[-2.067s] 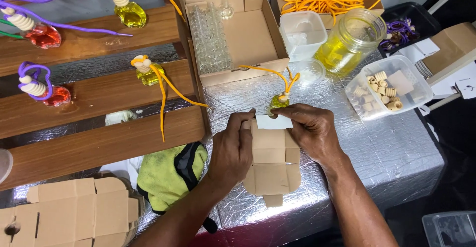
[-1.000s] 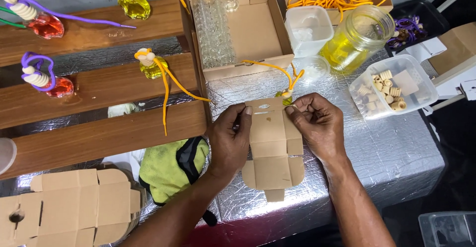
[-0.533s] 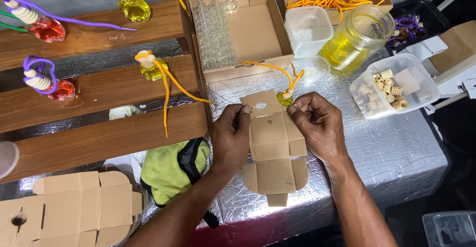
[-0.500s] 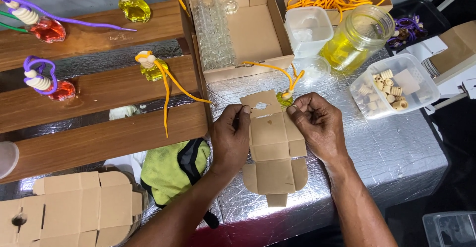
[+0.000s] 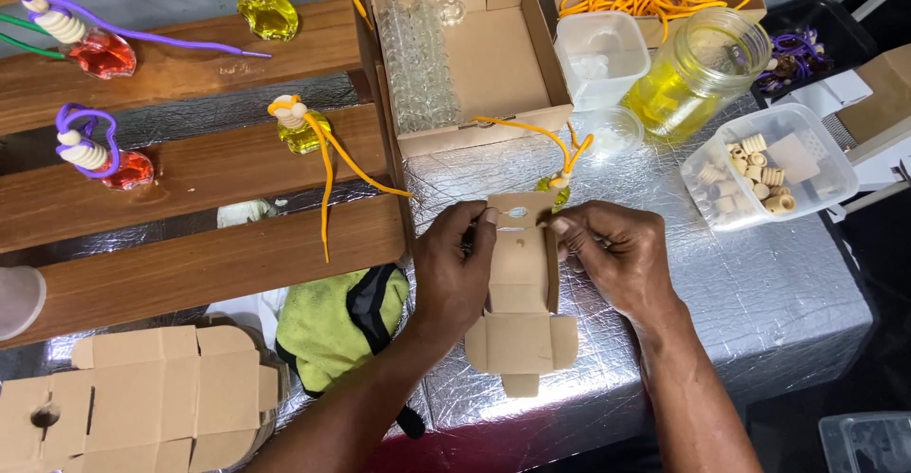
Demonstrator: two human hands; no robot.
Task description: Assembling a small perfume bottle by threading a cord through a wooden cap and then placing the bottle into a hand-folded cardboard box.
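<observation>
Brown cardboard, die-cut and still flat at its lower flaps, makes up the small box blank [image 5: 520, 297] that is held between both hands above the foil-covered desk [image 5: 759, 293]. The left hand [image 5: 455, 269] is closed on the blank's left edge, with the thumb pressed near the punched hole at the top. The right hand [image 5: 617, 259] is pinched on the upper right edge, where the side panel is folded inward. A small yellow-filled bottle [image 5: 552, 188] with an orange cord [image 5: 531, 131] is seen just behind the blank's top, at the right fingertips; whether it is gripped cannot be told. An open carton [image 5: 512, 65] with rows of clear glass bottles lies beyond. A glass jar of yellow liquid [image 5: 693, 74] and a plastic tub of wooden caps [image 5: 769, 165] stand to the right. Flat blanks [image 5: 142, 397] are stacked at lower left, beside a yellow-green cloth [image 5: 332, 326].
</observation>
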